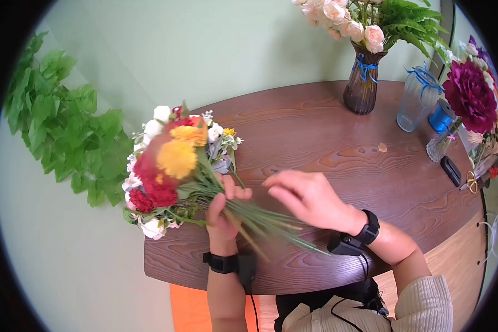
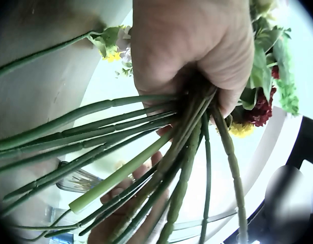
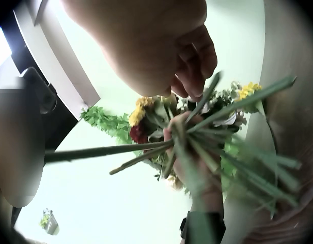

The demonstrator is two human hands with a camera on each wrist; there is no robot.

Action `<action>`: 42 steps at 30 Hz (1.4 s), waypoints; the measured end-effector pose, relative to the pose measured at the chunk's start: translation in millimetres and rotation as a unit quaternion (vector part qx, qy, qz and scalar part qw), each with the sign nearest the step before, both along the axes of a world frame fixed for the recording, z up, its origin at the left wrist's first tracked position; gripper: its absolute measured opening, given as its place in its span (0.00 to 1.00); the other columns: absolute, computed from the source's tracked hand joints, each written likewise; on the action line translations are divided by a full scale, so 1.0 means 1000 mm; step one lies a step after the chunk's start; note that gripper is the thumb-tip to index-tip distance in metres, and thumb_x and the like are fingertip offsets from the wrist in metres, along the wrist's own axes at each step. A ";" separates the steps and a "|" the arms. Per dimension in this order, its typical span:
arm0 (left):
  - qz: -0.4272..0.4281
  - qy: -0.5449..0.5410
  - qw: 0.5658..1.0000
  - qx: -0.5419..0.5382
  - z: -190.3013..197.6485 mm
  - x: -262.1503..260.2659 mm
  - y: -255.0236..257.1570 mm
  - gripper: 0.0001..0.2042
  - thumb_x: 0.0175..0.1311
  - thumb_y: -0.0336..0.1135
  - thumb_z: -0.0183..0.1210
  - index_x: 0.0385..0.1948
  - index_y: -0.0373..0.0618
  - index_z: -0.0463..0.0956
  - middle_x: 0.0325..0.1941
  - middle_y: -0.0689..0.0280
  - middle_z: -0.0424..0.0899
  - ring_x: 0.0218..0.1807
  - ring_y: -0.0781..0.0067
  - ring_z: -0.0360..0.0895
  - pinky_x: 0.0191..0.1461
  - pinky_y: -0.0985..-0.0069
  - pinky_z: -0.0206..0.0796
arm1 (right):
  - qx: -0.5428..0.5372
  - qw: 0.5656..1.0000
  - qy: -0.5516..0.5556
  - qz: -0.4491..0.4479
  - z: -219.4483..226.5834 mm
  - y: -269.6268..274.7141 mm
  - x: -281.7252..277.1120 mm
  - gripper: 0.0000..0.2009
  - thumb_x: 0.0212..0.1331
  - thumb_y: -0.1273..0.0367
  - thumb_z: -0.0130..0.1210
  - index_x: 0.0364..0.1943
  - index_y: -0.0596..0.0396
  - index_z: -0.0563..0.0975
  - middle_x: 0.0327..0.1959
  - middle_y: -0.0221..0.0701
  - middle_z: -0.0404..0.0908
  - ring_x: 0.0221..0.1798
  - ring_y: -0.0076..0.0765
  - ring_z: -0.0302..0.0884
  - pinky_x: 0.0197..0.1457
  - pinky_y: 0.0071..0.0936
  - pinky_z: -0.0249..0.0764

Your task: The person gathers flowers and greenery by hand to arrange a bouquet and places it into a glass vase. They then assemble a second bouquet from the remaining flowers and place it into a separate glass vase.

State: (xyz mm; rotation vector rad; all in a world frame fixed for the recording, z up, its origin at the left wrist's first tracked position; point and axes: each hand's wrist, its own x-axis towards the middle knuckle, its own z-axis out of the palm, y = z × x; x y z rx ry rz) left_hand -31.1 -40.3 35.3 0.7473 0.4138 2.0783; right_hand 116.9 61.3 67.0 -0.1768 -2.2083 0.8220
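My left hand (image 1: 223, 213) grips a bunch of flowers by its green stems (image 1: 265, 214). Red blooms (image 1: 149, 176) and yellow blooms (image 1: 177, 158) lean out to the left above the fist. Below the grip the stems fan out toward the lower right, and the left wrist view shows their loose ends (image 2: 80, 203) spread apart. Beside the stems, my right hand (image 1: 312, 199) hovers with fingers loosely bent and nothing held. White flowers (image 1: 152, 228) with grey-green leaves lie behind the bunch at the table's left end, partly hidden by it.
A dark vase (image 1: 361, 83) of pale pink roses stands at the back of the wooden table (image 1: 315, 144). To the right are a clear glass vase (image 1: 415, 105), a blue ribbon spool (image 1: 441, 116) and a black case (image 1: 451, 170). Leafy vines (image 1: 66, 122) hang on the left wall.
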 end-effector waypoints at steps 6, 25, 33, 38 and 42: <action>-0.104 -0.170 0.966 0.167 0.009 -0.017 -0.016 0.11 0.57 0.24 0.47 0.39 0.44 0.55 0.26 0.69 0.60 0.21 0.83 0.59 0.27 0.82 0.59 | -0.119 0.990 -0.074 0.003 -0.034 0.010 -0.005 0.07 0.52 0.67 0.52 0.33 0.54 0.73 0.24 0.34 0.76 0.26 0.39 0.75 0.29 0.30 0.71; -0.090 -0.031 0.992 0.084 0.003 -0.023 -0.021 0.18 0.51 0.29 0.56 0.41 0.46 0.57 0.23 0.70 0.58 0.17 0.82 0.54 0.19 0.83 0.53 | 0.162 0.953 -0.200 -0.160 -0.059 0.018 -0.005 0.07 0.38 0.78 0.47 0.26 0.62 0.66 0.18 0.42 0.74 0.20 0.45 0.75 0.22 0.37 0.71; -0.067 -0.019 0.995 0.065 0.003 -0.022 -0.019 0.17 0.51 0.29 0.56 0.42 0.47 0.59 0.24 0.70 0.59 0.18 0.81 0.56 0.21 0.81 0.55 | 0.140 0.927 -0.290 -0.195 -0.061 0.046 0.010 0.08 0.38 0.77 0.47 0.26 0.65 0.66 0.23 0.48 0.74 0.27 0.50 0.76 0.29 0.38 0.73; -0.039 -0.018 0.997 0.065 0.003 -0.022 -0.018 0.17 0.52 0.30 0.55 0.43 0.46 0.60 0.25 0.70 0.59 0.19 0.81 0.56 0.22 0.81 0.55 | 0.013 0.963 -0.228 -0.141 -0.054 0.051 0.007 0.07 0.46 0.72 0.49 0.29 0.61 0.72 0.29 0.44 0.75 0.34 0.51 0.74 0.37 0.39 0.71; -0.041 -0.013 0.996 0.077 0.002 -0.024 -0.017 0.17 0.53 0.30 0.53 0.45 0.45 0.60 0.26 0.70 0.59 0.20 0.82 0.55 0.22 0.82 0.55 | -0.065 0.976 -0.175 -0.116 -0.041 0.051 0.005 0.07 0.47 0.71 0.50 0.29 0.59 0.74 0.28 0.40 0.75 0.31 0.45 0.74 0.36 0.34 0.70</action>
